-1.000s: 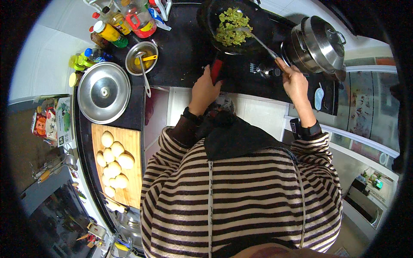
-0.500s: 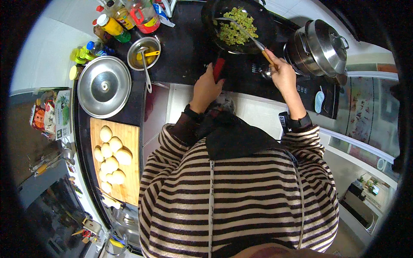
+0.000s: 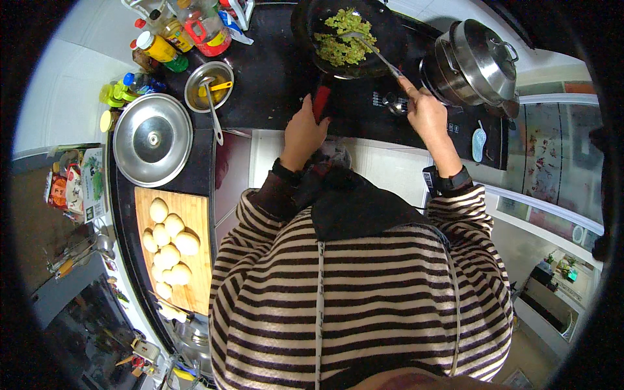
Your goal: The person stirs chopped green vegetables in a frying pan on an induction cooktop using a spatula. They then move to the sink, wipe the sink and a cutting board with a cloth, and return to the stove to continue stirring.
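Gripping the red handle [image 3: 320,102] of a dark round frying pan [image 3: 338,29], the left hand [image 3: 304,133] has its fingers clenched around it, the pan reaching away from the knuckles toward the back edge of the black cooktop [image 3: 273,71]. The right hand [image 3: 426,114] grasps the thin metal stem of a spatula [image 3: 370,49], fingers pinched on its near end; the blade lies well beyond the fingertips, resting in the chopped green and yellow food [image 3: 343,39] heaped inside the pan. Just right of that hand stands a shiny steel lidded pot [image 3: 481,62] at the cooktop's right end. Left of the pan sits a small steel bowl [image 3: 209,86] with a ladle in it, and beyond it bottles [image 3: 175,32] crowd the back left corner. A domed, dull metal lid [image 3: 153,138] lies on the worktop's left side, and nearer still a pale wooden cutting board [image 3: 195,260] carries smooth, rounded dough balls [image 3: 168,244].
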The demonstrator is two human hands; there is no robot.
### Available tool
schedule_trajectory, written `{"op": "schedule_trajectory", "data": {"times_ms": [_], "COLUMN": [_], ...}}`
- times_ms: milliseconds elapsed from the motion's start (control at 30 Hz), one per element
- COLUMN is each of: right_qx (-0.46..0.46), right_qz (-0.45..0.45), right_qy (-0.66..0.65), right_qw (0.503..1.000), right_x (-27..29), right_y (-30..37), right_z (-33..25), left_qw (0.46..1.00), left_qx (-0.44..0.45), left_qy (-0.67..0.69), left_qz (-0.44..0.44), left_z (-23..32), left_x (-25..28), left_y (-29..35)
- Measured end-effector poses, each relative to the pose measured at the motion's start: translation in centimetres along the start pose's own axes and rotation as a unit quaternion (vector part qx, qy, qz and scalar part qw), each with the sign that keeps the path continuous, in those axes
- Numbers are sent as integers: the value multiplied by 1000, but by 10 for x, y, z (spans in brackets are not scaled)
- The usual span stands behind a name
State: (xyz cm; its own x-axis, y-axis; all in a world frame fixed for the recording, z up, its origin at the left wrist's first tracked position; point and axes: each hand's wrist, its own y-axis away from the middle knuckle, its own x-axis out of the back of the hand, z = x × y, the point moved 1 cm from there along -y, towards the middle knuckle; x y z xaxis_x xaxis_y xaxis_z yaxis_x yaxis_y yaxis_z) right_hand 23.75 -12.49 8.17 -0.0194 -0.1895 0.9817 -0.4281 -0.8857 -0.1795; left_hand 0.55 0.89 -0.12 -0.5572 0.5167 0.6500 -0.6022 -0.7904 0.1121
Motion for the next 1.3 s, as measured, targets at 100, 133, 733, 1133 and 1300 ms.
{"op": "schedule_trajectory", "data": {"times_ms": [100,133,733,1133,1300], "right_qx": [16,-14,-330,-373,-333], "right_qz": [-43,-23,-171,-225,-190], "right_qy": [4,-9,-510,-612,-521], "right_qw": [999,1000,776,660,763], "right_x": [-1,-1,10,9,26], "right_y": [-1,-2,-29,-37,-51], "right_z": [5,10,38,65,64], "left_qw": [1000,1000,1000,1000,1000], "left_qx": [6,1,5,11,8], "left_qy": [-16,-8,-2,-10,-2], "left_qz": [0,2,5,-8,-2], "left_z": [1,1,-1,1,3], "left_x": [0,0,-1,2,4], "left_y": [0,0,0,0,0]}}
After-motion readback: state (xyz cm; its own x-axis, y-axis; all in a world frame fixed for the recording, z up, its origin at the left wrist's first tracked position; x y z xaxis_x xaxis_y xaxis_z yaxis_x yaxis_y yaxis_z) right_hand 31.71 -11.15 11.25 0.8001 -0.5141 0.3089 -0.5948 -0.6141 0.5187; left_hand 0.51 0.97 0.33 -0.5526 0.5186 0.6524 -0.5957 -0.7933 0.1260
